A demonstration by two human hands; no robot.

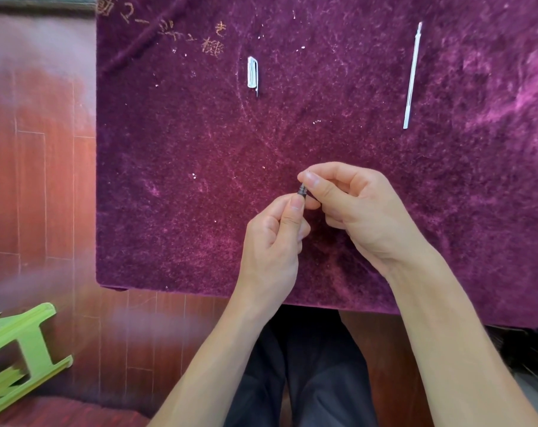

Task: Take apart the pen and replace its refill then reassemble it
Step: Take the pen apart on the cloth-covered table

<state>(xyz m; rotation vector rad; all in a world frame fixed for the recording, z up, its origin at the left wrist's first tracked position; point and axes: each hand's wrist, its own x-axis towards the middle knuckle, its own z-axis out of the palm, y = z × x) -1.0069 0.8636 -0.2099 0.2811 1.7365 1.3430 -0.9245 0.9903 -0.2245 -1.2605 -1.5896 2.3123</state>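
Both hands hold the pen [302,190] upright over the near middle of the purple cloth. Only a short dark ribbed section and a small tip show between the fingers. My left hand [277,241] pinches the lower part with thumb and fingers. My right hand [347,204] grips the upper end near the tip. The rest of the pen body is hidden inside my hands. A clear pen cap [252,73] with a clip lies at the far middle of the cloth. A thin white refill [412,77] lies at the far right, pointing away from me.
The purple velvet cloth [175,211] covers the table, with gold embroidered characters at its far left. A green plastic stool [18,349] lies tipped on the wooden floor to the left. My dark trousers show below the table's near edge.
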